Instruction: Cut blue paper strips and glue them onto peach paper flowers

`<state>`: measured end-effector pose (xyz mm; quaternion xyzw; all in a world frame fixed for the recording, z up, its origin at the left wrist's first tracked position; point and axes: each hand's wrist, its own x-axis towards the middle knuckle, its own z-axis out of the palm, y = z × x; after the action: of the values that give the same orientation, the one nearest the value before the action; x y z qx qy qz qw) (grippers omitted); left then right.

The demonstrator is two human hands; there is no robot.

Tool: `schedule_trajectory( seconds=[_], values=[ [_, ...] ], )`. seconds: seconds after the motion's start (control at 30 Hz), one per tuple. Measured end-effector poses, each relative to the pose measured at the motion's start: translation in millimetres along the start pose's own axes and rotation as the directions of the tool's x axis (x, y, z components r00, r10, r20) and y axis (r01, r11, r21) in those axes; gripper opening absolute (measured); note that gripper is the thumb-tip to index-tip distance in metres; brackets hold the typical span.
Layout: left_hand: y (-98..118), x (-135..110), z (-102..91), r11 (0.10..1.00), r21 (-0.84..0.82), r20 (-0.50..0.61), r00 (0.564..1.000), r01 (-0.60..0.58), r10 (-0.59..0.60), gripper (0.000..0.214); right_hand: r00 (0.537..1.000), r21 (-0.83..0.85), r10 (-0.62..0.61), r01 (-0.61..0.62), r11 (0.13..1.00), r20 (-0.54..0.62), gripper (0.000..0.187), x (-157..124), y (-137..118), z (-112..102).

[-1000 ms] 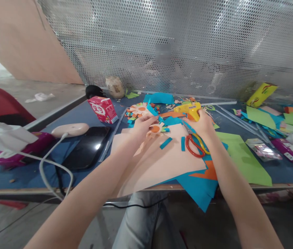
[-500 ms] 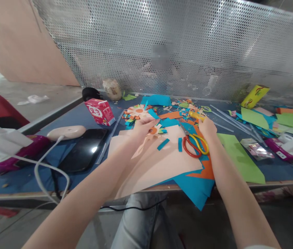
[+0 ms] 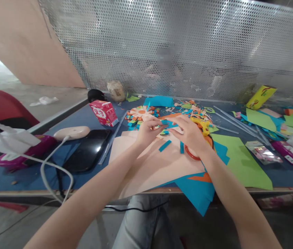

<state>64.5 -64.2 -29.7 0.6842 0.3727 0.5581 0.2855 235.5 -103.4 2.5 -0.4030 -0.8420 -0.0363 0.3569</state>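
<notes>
My left hand (image 3: 149,130) pinches a small blue paper strip (image 3: 164,122) between thumb and fingertips, above a large peach sheet (image 3: 141,169). Facing it, my right hand (image 3: 189,133) has thumb and fingers apart, its fingertips close to the strip. Whether they touch it I cannot tell. A blue paper strip (image 3: 165,146) lies on the sheet, and another (image 3: 181,147) is beside my right hand. The scissors' red handle (image 3: 192,154) shows partly under my right wrist. A yellow object (image 3: 201,125) lies just beyond that hand. Behind my left hand is a layered paper flower (image 3: 141,111).
To the left are a pink box (image 3: 103,113), a black phone (image 3: 88,150) and a white cable (image 3: 42,169). Green paper (image 3: 240,160) and a yellow box (image 3: 261,97) lie to the right. Paper scraps (image 3: 192,109) spread before the perforated metal panel (image 3: 188,41).
My right hand has let go of the yellow object and moved left towards my left hand, now covering most of the scissors. The left hand still holds the blue strip. The view has shifted slightly.
</notes>
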Motion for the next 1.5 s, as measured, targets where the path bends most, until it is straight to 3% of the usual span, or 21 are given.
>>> schedule_trajectory(
  seconds=[0.17,0.27,0.33,0.4,0.5,0.6,0.7,0.8,0.93,1.1,1.2,1.33,1.43,1.5],
  values=[
    [-1,-2,4.7,0.998,0.048,0.164,0.986,-0.044,0.036,0.011,1.0,-0.025,-0.014,0.013,1.0,-0.019,0.022,-4,-3,6],
    [-2,3,2.8,0.986,0.128,0.234,0.97,-0.103,0.071,0.017,0.998,-0.017,0.026,-0.027,0.999,-0.064,0.021,-4,3,8],
    [-6,9,-3.6,0.971,0.221,0.251,0.967,-0.091,0.033,0.023,0.992,0.005,0.063,-0.063,0.998,-0.113,0.019,-3,8,10],
    [-13,15,-13.4,0.92,0.391,0.175,0.981,0.007,-0.082,0.03,0.976,0.054,0.117,-0.109,0.993,-0.181,0.016,-2,16,13],
    [-22,17,-28.0,0.7,0.698,0.081,0.955,0.149,-0.284,0.033,0.945,0.145,0.211,-0.178,0.973,-0.25,0.012,0,28,18],
    [-28,13,-33.9,0.559,0.784,0.028,0.884,0.27,-0.467,0.052,0.928,0.204,0.263,-0.213,0.955,-0.264,0.013,1,34,21],
    [-32,9,-31.5,0.556,0.779,0.004,0.885,0.289,-0.466,0.066,0.92,0.25,0.297,-0.233,0.94,-0.256,0.017,1,35,20],
    [-39,10,-28.0,0.628,0.704,0.014,0.877,0.333,-0.481,0.071,0.904,0.311,0.36,-0.283,0.907,-0.229,0.024,2,33,17],
    [-47,14,-27.5,0.764,0.427,0.047,0.832,0.484,-0.553,0.076,0.867,0.459,0.466,-0.346,0.818,-0.176,0.029,4,33,14],
    [-33,14,-30.5,0.877,0.156,0.228,0.847,0.454,-0.48,0.032,0.788,0.661,0.612,-0.424,0.619,-0.068,0.031,3,39,12],
    [-21,15,-31.8,0.841,0.061,0.264,0.804,0.538,-0.533,0.037,0.757,0.768,0.651,-0.381,0.516,-0.062,0.03,4,42,9],
    [-14,17,-31.8,0.741,-0.156,0.232,0.754,0.653,-0.615,0.035,0.687,0.871,0.719,-0.281,0.402,-0.11,0.03,7,46,6],
    [-13,19,-30.2,0.709,-0.266,0.199,0.757,0.653,-0.623,0.033,0.681,0.914,0.724,-0.216,0.345,-0.112,0.032,9,47,5],
    [-12,19,-28.8,0.707,-0.341,0.202,0.782,0.62,-0.589,0.032,0.696,0.91,0.709,-0.214,0.354,-0.113,0.031,9,47,5]
  ],
)
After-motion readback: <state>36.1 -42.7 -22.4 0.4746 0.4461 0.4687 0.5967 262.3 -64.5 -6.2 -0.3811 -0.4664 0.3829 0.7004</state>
